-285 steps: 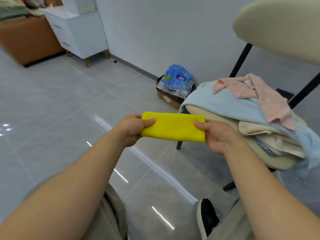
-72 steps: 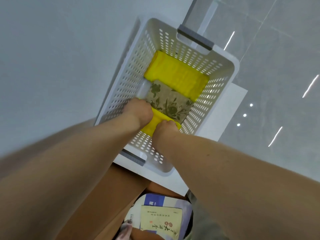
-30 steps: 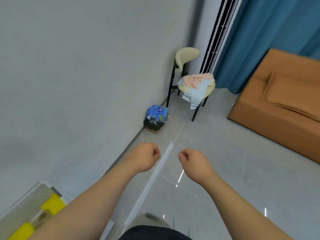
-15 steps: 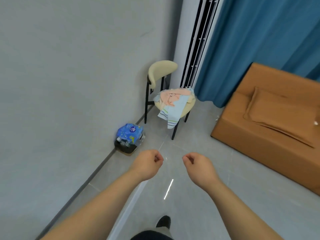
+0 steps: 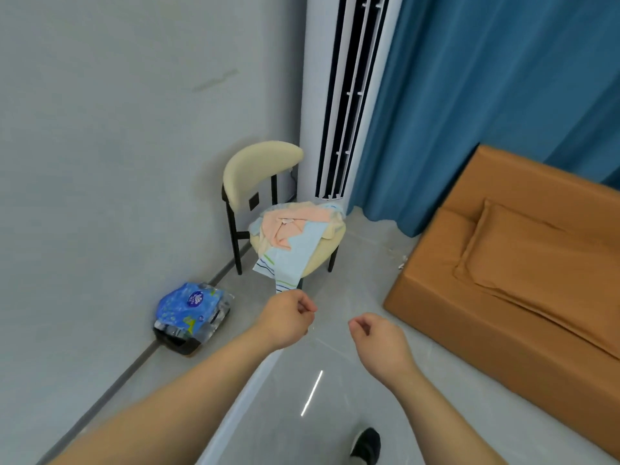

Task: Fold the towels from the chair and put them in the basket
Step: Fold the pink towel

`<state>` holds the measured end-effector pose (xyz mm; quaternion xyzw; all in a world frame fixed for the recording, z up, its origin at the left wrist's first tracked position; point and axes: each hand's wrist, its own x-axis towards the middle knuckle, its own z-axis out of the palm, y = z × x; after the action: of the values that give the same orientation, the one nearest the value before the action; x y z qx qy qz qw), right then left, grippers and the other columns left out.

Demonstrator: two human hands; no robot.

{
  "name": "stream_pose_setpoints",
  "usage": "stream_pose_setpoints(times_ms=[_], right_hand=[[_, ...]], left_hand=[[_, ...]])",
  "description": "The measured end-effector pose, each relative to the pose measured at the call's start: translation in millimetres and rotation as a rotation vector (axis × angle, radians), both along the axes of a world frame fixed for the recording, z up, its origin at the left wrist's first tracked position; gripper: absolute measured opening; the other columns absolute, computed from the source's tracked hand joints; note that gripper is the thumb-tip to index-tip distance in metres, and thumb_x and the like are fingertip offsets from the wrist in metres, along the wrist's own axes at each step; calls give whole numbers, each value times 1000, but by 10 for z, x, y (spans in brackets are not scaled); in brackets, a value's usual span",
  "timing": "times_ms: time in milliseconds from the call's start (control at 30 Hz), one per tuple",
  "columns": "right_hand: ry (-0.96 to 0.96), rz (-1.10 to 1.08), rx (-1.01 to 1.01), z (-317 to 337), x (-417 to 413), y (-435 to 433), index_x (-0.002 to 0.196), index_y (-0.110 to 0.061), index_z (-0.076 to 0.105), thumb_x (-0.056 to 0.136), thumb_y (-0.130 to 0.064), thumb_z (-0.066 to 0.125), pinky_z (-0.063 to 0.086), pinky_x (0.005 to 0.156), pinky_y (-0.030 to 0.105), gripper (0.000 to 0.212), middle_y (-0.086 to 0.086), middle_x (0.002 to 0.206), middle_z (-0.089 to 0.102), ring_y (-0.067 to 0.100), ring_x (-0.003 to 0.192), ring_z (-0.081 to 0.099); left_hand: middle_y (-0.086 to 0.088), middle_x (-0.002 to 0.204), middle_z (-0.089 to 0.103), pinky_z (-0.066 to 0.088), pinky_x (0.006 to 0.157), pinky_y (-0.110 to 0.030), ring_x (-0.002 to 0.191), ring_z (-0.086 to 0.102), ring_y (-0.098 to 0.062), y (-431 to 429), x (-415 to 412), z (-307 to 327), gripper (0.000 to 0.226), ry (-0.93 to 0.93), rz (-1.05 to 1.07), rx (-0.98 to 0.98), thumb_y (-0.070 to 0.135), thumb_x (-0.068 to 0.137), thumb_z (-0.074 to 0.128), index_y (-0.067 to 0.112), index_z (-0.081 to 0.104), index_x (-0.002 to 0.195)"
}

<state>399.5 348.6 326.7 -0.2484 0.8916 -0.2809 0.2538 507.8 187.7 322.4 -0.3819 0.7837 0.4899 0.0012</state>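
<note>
- A person's left hand [image 5: 288,319] and right hand [image 5: 378,340] are held out in front of the body over a glossy grey tiled floor [image 5: 349,276], side by side and apart.
- Both hands are empty. The fingers of each are loosely curled inward, and the left thumb lies against the fingers.
- Ahead of the hands stands a cream padded chair with black legs [image 5: 260,169], set near the grey wall [image 5: 100,135] with its curved backrest towards the corner.
- An unfolded heap of towels [image 5: 295,226] covers the chair's round seat. No hand touches it.
- A peach towel [image 5: 283,231] lies crumpled on top of the heap, with cream cloth showing beneath it.
- A light blue towel with striped ends [image 5: 288,263] hangs over the front edge of the seat. In this view its lowest corner ends just above the left hand.
- Behind the chair rises a tall white tower air conditioner with dark vertical slots [image 5: 335,95], and a blue curtain [image 5: 486,82] hangs to the floor beside it.
- On the right an orange-brown sofa [image 5: 436,297] sits on the floor, with a flat cushion of the same colour [image 5: 536,250] lying on it.
- On the left, against the wall's skirting, a blue printed plastic pack [image 5: 189,305] rests on top of a low dark box [image 5: 177,344].
- The toe of a black shoe [image 5: 367,444] shows at the bottom edge, between the two forearms.
</note>
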Motion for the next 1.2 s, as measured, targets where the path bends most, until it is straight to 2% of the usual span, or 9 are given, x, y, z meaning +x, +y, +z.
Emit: stream_pose_setpoints(times_ms=[100,167,267,400,500,633,867,1000,1200], right_hand=[[11,84,30,36,-761,-91,90,-21,68,100,-31,53,37,54,12,21,-8,81,67,5,70,58],[20,147,60,110,-1222,-155,87,-20,67,101,-32,51,38,54,13,24,-7,79,66,6,69,59],[23,224,92,235,-1897,-405,82,-19,65,102,-31,49,46,59,26,29,-3,76,66,13,70,61],[40,338,97,283,-2616,-937,79,-24,60,102,-29,49,38,57,25,26,-5,77,62,8,69,54],[18,406,107,152,-3054,-1354,85,-21,64,102,-28,48,41,60,27,24,-5,80,65,7,70,56],[29,457,130,-12,-3705,-1977,96,-14,70,101,-26,50,44,65,28,24,-4,81,67,12,72,57],[89,614,299,-162,-4797,-2997,113,-23,69,99,-27,56,48,87,26,20,-5,106,71,15,100,63],[79,692,374,-372,-5159,-3498,114,-21,69,97,-24,58,48,92,28,20,-1,109,72,20,106,64],[25,903,467,-1023,-5348,-4142,113,-20,70,90,-18,63,50,95,28,24,0,112,72,20,108,66]], left_hand=[[-4,86,69,52,56,-20,68,72,-15,-19,-621,0,9,1,109,62,11,91,59,12,65,97],[-6,87,69,49,52,-17,68,72,-17,-62,-980,80,9,3,170,77,9,91,59,12,65,96],[-5,88,71,47,50,-16,66,71,-13,-214,-1490,226,9,15,236,58,11,91,59,14,65,95],[-4,86,72,59,64,-34,71,73,-18,-547,-2034,243,7,2,361,51,13,90,60,18,65,93],[-1,84,72,59,70,-32,69,73,-15,-887,-2354,40,8,-12,427,57,12,89,61,18,65,92],[-2,85,72,51,58,-23,67,73,-13,-1438,-2827,-337,10,-14,533,124,10,88,60,17,65,95],[-3,92,70,51,59,-25,72,72,-16,-2383,-3735,-669,11,-30,659,226,10,88,57,19,62,92],[2,97,67,44,56,-22,76,72,-15,-2746,-4101,-749,13,-27,714,252,12,89,54,23,62,91],[6,97,67,46,57,-25,81,71,-15,-2887,-4293,-1098,15,-60,859,281,15,88,54,28,60,91]])
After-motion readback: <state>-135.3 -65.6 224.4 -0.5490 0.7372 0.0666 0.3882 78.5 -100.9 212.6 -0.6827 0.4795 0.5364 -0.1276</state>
